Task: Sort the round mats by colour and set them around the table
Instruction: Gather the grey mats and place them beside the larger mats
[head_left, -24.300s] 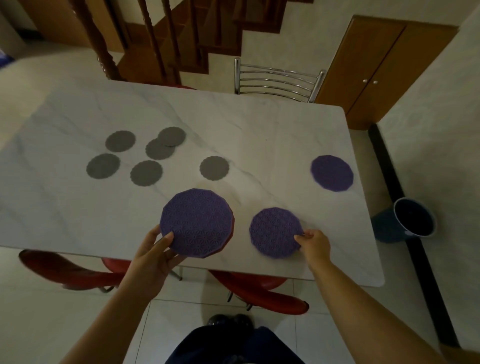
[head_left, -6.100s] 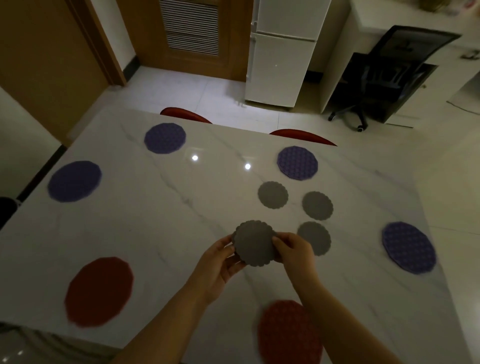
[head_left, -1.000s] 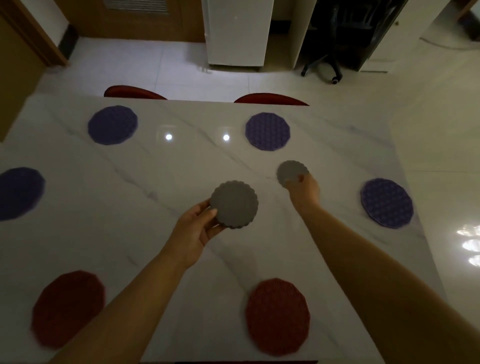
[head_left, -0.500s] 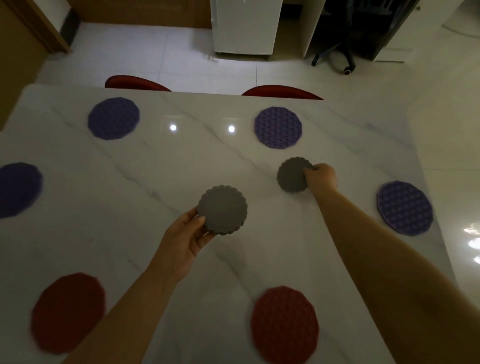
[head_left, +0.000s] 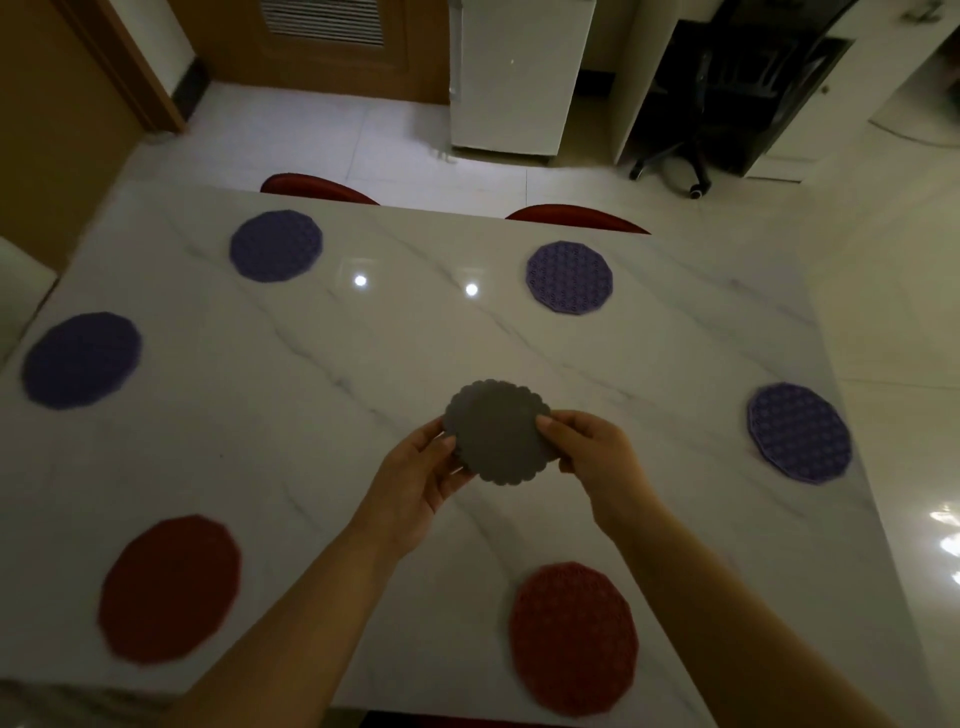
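- Nearest the camera, two red mats lie flat on the white marble table (head_left: 322, 405): the left red mat (head_left: 170, 590) near the front left edge and the right red mat (head_left: 573, 638) near the front edge, well apart from each other.
- Above the middle of the table, both hands hold a stack of grey scalloped mats (head_left: 496, 431) lifted off the surface. How many mats are in the stack cannot be told.
- The left hand (head_left: 421, 483) grips the stack's left edge, thumb on top and fingers underneath.
- The right hand (head_left: 597, 452) pinches the right edge, thumb lying on the top face.
- Further out, a purple mat (head_left: 800, 433) lies by the right edge, and another purple mat (head_left: 82, 359) by the left edge, blurred.
- Along the far edge lie two more purple mats, the far left one (head_left: 276, 246) and the far right one (head_left: 569, 277), with two bright light reflections between them.
- Beyond the table, the backs of two red chairs (head_left: 576, 218) show, then a tiled floor, a white fridge (head_left: 514, 78) and a black office chair (head_left: 727, 83).
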